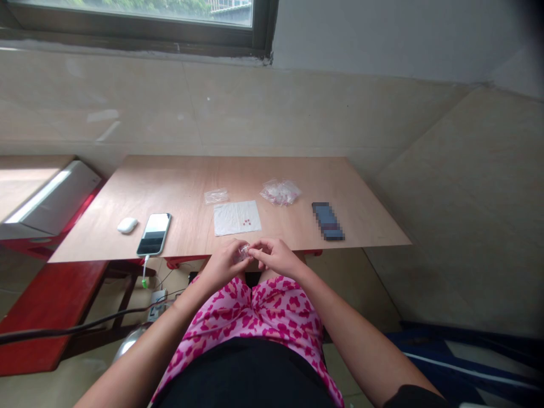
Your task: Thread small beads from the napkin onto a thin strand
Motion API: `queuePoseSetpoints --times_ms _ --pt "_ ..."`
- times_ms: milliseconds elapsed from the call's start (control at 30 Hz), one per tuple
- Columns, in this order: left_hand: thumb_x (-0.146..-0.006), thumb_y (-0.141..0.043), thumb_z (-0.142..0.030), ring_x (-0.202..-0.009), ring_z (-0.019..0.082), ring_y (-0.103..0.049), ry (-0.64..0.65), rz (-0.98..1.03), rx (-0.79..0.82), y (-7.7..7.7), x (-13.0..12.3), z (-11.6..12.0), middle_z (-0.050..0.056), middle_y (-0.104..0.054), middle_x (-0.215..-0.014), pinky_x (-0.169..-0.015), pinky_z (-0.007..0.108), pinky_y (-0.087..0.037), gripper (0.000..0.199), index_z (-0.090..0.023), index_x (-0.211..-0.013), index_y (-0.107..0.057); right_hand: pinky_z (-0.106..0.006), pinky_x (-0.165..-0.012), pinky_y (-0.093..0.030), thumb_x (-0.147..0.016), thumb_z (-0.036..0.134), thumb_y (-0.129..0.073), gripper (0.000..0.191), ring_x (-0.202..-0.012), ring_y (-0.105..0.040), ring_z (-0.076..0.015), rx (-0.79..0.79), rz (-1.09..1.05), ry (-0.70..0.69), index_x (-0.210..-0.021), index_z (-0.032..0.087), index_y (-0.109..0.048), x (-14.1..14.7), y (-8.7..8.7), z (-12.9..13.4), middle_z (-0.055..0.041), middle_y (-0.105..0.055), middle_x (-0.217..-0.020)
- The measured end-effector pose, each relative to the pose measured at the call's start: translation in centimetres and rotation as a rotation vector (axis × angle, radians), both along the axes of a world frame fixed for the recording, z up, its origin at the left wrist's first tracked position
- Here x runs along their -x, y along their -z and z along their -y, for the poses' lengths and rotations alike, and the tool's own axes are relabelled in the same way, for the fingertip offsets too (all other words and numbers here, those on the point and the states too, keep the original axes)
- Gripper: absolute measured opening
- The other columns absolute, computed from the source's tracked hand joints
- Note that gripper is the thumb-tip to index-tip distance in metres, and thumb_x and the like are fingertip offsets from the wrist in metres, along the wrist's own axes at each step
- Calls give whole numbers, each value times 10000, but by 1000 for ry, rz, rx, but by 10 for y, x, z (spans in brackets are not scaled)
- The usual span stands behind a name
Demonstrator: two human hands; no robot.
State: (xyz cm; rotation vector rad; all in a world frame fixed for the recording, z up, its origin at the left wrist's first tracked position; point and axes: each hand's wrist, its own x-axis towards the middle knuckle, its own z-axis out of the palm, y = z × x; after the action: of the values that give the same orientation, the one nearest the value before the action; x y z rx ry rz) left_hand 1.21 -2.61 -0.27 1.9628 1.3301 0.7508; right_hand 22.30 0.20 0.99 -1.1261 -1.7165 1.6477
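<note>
Head view: a small transparent plastic piece [243,253], pinched between both hands, just off the near edge of a pale plywood tabletop [178,195], straight in front of the chest. Long axis of the piece not possible to tell, because of its small size and the fingers covering most of it. On its left side, the left hand [223,265], with fingers curled and closed around the piece; on its right side, the right hand [276,258], with fingertips [260,251] coming in from the right and pressing on it. Neither hand released, neither clenched into a fist: only a light grasp, as far as visible. Both hands about equally near, the right fingertips perhaps a little more over the piece. Below the hands, a pink and magenta patterned cloth [249,317].

On the tabletop, straight ahead of the hands: a white square of tissue paper [237,218] with small red spots; behind it, a flat clear plastic bag [216,196] and a crumpled clear bag [280,192] with pale pinkish contents. To the right, a dark blue object [327,221], blurred out. To the left, a white computer mouse [127,225] and a smartphone [153,234] with a white cable.
</note>
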Motion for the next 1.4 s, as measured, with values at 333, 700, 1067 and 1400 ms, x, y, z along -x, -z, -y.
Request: queuePoseSetpoints --times_ms 333,700,1067,1400 --pt "-974 -608 -297 -983 266 -618 -26 -113 -189 7 -2 1 93 -662 -1026 -875 407 -489 209 -209 -1163 -590 -199 -453 -441 -928 495 -676 335 -487 -568 -117 2 -89 140 -872 168 -719 10 13 1 9 -626 -600" --pt "-967 -610 -325 -1001 260 -627 -58 -150 -164 11 14 -8 74 -650 -1049 -888 388 -494 216 -219 -1155 -603 -209 -467 -473 -865 533 -733 376 -550 -589 -124 -16 -168 273 -903 168 -651 4 18 -11 -5 -649 -692" --pt "-950 -616 -361 -960 285 -663 -93 -511 -210 5 57 -100 133 -673 -1107 -817 377 -511 314 -165 -1193 -642 -312 -805 -569 -938 498 -592 343 -972 -700 -216 -29 -223 487 -915 174 -702 33 56 -88 -99 -746 -1002" --pt "-907 -687 -329 -979 309 -648 136 -720 -254 -3 46 -142 137 -666 -1046 -844 390 -496 304 -173 -1168 -697 -356 -1104 -462 -1063 553 -346 533 -1267 -612 -238 -254 -192 587 -1226 191 -703 84 82 -127 -112 -694 -1301"
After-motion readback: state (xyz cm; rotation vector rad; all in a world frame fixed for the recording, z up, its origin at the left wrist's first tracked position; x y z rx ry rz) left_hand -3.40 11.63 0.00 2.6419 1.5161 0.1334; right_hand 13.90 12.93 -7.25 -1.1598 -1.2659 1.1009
